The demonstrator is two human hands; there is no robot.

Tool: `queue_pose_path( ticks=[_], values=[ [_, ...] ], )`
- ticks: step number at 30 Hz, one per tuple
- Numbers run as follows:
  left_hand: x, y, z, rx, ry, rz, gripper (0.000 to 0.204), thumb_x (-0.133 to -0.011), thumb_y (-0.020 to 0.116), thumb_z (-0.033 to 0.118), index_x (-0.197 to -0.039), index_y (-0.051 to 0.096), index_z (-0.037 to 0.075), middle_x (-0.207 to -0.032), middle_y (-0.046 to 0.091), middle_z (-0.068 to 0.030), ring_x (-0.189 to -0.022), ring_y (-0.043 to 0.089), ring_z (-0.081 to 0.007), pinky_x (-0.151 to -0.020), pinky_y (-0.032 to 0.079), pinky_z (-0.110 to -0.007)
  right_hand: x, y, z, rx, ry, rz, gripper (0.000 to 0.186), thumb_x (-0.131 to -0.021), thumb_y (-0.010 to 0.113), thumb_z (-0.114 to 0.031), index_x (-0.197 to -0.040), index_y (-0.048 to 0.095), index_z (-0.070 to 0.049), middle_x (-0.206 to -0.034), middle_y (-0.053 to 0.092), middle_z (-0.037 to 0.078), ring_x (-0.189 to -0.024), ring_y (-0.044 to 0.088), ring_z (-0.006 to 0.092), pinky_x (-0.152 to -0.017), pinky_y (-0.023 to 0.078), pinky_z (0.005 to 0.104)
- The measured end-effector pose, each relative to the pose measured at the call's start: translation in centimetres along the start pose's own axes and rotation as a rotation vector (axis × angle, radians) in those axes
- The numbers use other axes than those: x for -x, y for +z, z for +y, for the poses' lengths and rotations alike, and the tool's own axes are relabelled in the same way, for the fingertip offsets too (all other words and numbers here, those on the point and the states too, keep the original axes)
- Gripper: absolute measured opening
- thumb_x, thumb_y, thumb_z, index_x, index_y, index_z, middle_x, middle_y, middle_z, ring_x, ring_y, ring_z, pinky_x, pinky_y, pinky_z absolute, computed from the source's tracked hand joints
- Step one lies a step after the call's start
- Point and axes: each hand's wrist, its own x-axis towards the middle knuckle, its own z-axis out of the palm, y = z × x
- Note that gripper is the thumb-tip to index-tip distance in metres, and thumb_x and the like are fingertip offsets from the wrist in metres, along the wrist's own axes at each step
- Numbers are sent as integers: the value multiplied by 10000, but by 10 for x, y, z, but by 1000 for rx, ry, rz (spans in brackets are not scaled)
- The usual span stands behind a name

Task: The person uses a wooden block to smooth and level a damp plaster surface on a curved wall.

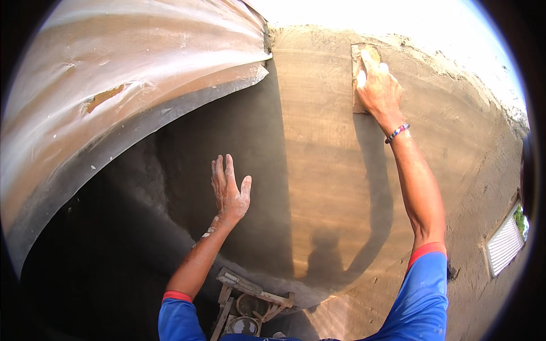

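My right hand (382, 91) reaches up high and grips a rectangular plastering float (357, 94), held upright against the plastered wall (318, 125) close to its top edge. The hand hides most of the float, and a beaded bracelet circles that wrist. Lower and to the left, my left hand (232, 196) is raised with its fingers stretched out and the thumb apart. Pale dust or plaster coats its fingers and wrist. It holds nothing, and the shaded part of the wall is behind it; whether it touches the wall I cannot tell.
A translucent plastic sheet (131, 51) drapes across the upper left. Below me stands a plaster-splashed wooden stand (250, 288) with buckets (244, 325) beside it. At the far right, a small opening with a slatted panel (505, 245) breaks the wall.
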Motion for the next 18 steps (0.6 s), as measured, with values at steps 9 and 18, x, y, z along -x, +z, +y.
queue_pose_path(
  ticks=[9, 18],
  values=[
    [51, 54, 42, 161, -73, -241, 827, -925, 694, 221, -1584, 223, 55, -1572, 223, -320, -1432, 233, -566, -1162, 259, -613, 10, 44, -147, -192, -227, -169, 461, -860, 620, -185, -1315, 575, -125, -906, 661, 200, -724, 681, 350, -624, 559, 445],
    [109, -2, -10, 11, -266, -300, 773, -921, 689, 224, -1557, 285, 49, -1511, 319, -310, -1368, 334, -530, -1141, 309, -569, -3, 25, -104, -66, -20, -219, 547, -866, 619, -194, -1402, 525, -147, -967, 658, 226, -742, 695, 349, -622, 569, 448]
  ],
)
